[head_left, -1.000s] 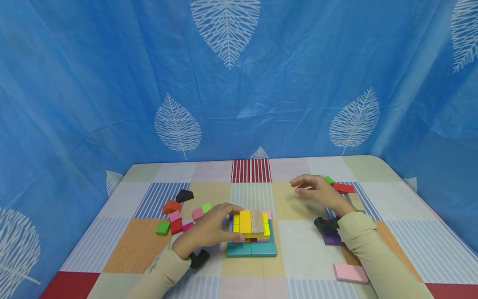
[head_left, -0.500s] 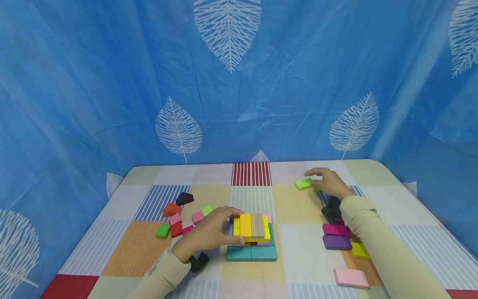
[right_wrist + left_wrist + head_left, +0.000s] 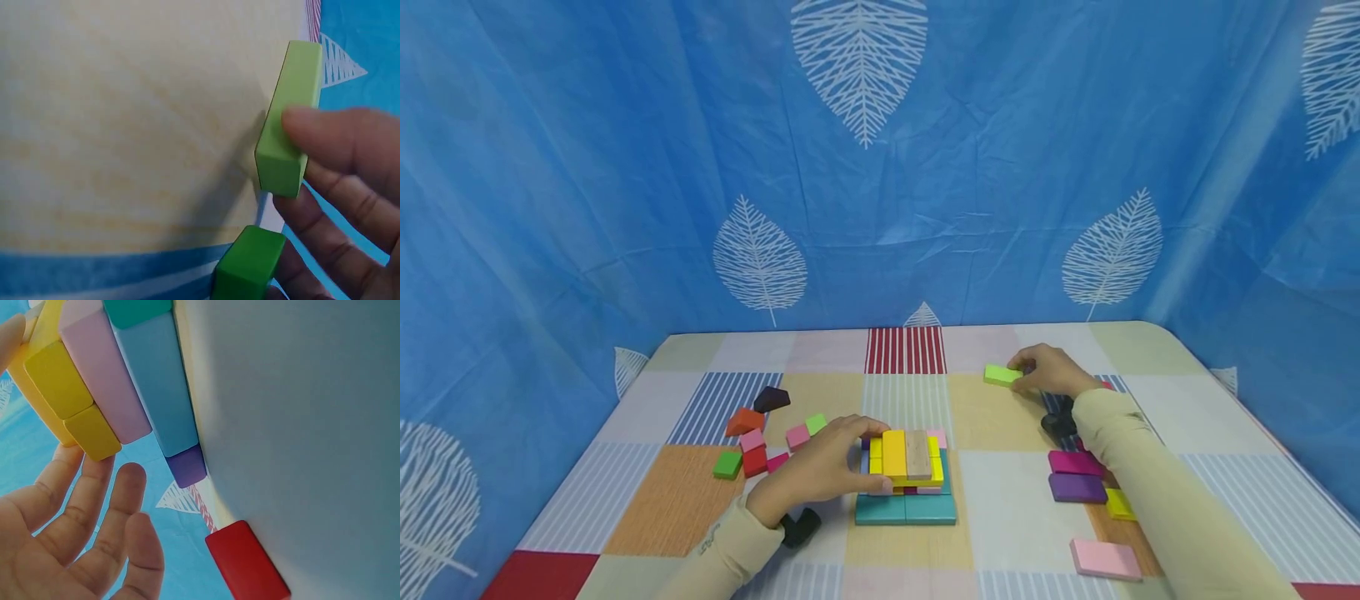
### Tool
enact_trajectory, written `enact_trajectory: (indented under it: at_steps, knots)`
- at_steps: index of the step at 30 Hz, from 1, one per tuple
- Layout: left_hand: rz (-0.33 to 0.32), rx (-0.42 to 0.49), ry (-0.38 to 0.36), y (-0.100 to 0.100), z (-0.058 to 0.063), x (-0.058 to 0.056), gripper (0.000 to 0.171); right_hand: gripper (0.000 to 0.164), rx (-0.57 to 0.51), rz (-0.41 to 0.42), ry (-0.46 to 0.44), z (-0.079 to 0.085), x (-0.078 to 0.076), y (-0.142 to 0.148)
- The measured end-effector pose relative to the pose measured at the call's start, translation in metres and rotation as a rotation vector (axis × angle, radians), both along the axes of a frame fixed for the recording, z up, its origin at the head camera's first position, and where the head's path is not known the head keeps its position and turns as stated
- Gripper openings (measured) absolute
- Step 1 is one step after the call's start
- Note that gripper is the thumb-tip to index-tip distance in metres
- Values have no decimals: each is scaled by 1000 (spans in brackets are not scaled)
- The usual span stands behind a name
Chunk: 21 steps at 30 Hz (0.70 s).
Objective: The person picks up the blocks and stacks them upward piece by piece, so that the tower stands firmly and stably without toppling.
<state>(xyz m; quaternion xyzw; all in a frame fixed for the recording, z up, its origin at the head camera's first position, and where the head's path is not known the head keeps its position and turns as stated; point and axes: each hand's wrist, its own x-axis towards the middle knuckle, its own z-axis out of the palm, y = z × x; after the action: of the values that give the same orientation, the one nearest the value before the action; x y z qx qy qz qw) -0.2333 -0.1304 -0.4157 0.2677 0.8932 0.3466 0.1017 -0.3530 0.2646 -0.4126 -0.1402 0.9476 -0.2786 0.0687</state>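
My left hand [image 3: 823, 467] holds the top of a block stack, thumb at the front and index finger at the back. That top layer has a yellow block [image 3: 892, 454] beside a natural wood block [image 3: 917, 454]. Under them come smaller yellow blocks [image 3: 59, 381], pink ones and teal slabs [image 3: 929, 510] at the base. In the left wrist view, fingertips touch the yellow blocks. At the far right, my right hand [image 3: 1051, 371] pinches a light green block [image 3: 294, 81] between thumb and fingers. A darker green block [image 3: 250, 262] lies close by, partly behind the fingers.
Left of the stack lie loose blocks: black [image 3: 771, 398], orange [image 3: 745, 421], red [image 3: 755, 461] and green [image 3: 727, 464]. Magenta [image 3: 1075, 462], purple [image 3: 1077, 487], yellow [image 3: 1122, 504] and pink [image 3: 1105, 558] blocks lie near the right forearm. A blue curtain [image 3: 970, 167] hangs behind the table.
A second ago my right hand hovered with nothing in it. It went to the green blocks, and now pinches the light green one, slightly shifted left. The left hand has stayed on the stack.
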Motion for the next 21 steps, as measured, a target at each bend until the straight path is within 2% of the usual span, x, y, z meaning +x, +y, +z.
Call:
enact_trajectory:
  at_steps: [6, 11, 21]
  knots:
    - [-2, -4, -3, 0, 2, 1, 70, 30, -13, 42, -36, -1, 7, -8]
    - [-1, -8, -8, 0, 3, 0, 71, 26, -63, 111, 11, 4, 15, -17]
    - [-15, 0, -7, -1, 5, -1, 72, 28, -158, 235, 108, 19, 37, -46]
